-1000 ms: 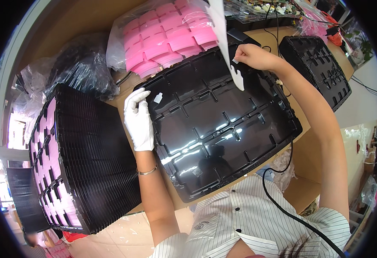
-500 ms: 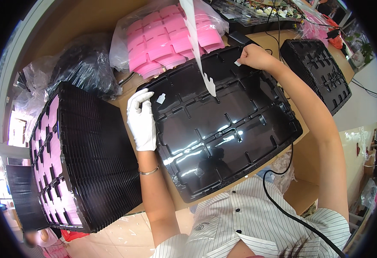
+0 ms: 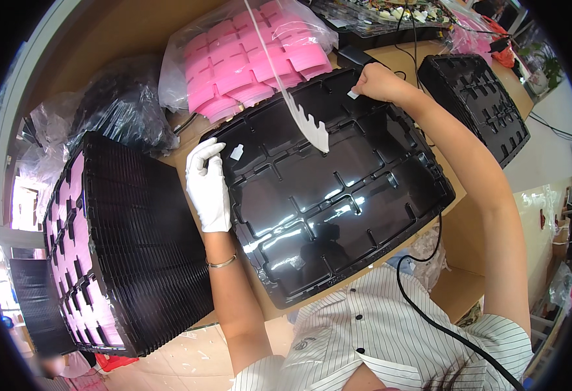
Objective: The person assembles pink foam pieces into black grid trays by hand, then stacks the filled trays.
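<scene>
A shiny black plastic tray (image 3: 279, 189) with moulded ridges lies tilted in front of me. My left hand (image 3: 208, 189), in a white glove, grips the tray's left edge with curled fingers. Beside its fingertips a small white sticker (image 3: 236, 152) rests on the tray. My bare right hand (image 3: 378, 83) is pinched on another small white sticker (image 3: 352, 94), at the tray's far right corner. Over the tray hangs a thin white strip (image 3: 315, 135) with a jagged lower end.
A tall stack of black trays with pink inserts (image 3: 142, 241) stands at the left. Bagged pink sheets (image 3: 247, 58) and crumpled dark plastic (image 3: 123, 104) lie behind. Another black tray stack (image 3: 475, 107) sits at the far right. A black cable (image 3: 423, 313) runs past my shirt.
The hanging strip has swung and turned, showing its toothed end more broadly. The tray and both hands appear slightly shifted left in view. Both hands keep their holds.
</scene>
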Motion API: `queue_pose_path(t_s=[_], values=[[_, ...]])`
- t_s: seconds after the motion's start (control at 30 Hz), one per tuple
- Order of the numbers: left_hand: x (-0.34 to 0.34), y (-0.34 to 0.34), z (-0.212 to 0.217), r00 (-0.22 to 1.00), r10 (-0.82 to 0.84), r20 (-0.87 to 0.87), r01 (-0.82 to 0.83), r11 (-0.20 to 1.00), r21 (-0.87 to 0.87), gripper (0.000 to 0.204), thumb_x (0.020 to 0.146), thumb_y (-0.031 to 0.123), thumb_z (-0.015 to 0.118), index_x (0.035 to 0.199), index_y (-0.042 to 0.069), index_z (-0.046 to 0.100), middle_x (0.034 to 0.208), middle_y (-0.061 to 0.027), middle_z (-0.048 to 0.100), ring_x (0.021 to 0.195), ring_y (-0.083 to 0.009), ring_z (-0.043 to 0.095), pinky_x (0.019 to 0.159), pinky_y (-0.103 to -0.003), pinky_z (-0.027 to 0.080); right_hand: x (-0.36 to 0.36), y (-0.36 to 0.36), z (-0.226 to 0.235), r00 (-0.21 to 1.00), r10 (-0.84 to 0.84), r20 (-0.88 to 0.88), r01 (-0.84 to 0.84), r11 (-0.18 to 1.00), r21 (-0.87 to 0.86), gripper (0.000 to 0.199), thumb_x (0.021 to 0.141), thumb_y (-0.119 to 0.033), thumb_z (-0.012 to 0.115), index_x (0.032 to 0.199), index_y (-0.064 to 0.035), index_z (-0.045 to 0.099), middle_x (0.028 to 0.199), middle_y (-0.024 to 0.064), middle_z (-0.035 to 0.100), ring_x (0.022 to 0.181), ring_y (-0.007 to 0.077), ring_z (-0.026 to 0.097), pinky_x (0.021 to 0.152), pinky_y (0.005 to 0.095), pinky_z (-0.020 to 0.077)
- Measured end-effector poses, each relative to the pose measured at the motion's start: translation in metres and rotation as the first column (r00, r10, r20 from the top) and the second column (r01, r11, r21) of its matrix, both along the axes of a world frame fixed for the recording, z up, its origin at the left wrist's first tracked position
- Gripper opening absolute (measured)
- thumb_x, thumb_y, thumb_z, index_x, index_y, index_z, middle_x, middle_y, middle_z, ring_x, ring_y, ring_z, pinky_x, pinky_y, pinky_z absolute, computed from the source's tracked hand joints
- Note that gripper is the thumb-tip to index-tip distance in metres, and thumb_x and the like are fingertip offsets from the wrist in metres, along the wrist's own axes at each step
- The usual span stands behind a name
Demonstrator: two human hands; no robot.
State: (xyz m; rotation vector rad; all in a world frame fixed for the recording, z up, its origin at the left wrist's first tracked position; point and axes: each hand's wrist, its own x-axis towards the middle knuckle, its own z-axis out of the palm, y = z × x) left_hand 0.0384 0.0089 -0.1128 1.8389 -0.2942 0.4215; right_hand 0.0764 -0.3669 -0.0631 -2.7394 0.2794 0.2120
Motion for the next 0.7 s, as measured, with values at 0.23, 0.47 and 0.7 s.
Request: queue_pose_path(t_s=[0.23, 0.47, 0.7], values=[[-0.001, -0.001, -0.001, 1.000, -0.011, -0.023, 0.010, 0.999, -0.036, 0.021, 0.085, -0.009, 0.052, 0.097, -0.001, 0.067, 0.117, -0.0108, 0.061, 0.114, -0.0199, 0.056, 0.103, -0.031, 0.039, 0.001, 0.008, 0.007, 1.000, 0.018, -0.019, -0.020, 0.993, -0.115, 0.036, 0.075, -0.025, 0.068, 0.093, 0.0059, 0.070, 0.099, 0.0262, 0.067, 0.095, 0.0383, 0.066, 0.084, 0.0422, 0.0525], [-0.002, 0.000, -0.001, 1.000, -0.026, -0.014, 0.026, 0.999, -0.045, 0.022, 0.085, -0.009, 0.051, 0.097, -0.001, 0.068, 0.117, -0.0105, 0.061, 0.114, -0.0198, 0.055, 0.104, -0.031, 0.039, 0.003, 0.009, 0.004, 1.000, -0.009, -0.029, 0.005, 0.992, -0.129, 0.033, 0.076, -0.023, 0.067, 0.091, 0.0058, 0.070, 0.102, 0.0264, 0.067, 0.098, 0.0399, 0.065, 0.085, 0.0437, 0.0519], [-0.003, -0.002, 0.003, 1.000, 0.005, -0.008, -0.006, 1.000, -0.011, 0.023, 0.084, -0.009, 0.050, 0.095, 0.000, 0.068, 0.115, -0.0095, 0.061, 0.112, -0.0192, 0.056, 0.102, -0.031, 0.039, -0.015, 0.008, -0.014, 0.918, 0.343, 0.201, -0.357, 0.934, 0.035, 0.024, 0.081, -0.023, 0.067, 0.086, -0.0005, 0.072, 0.092, 0.0181, 0.069, 0.090, 0.0315, 0.063, 0.081, 0.0361, 0.0503]])
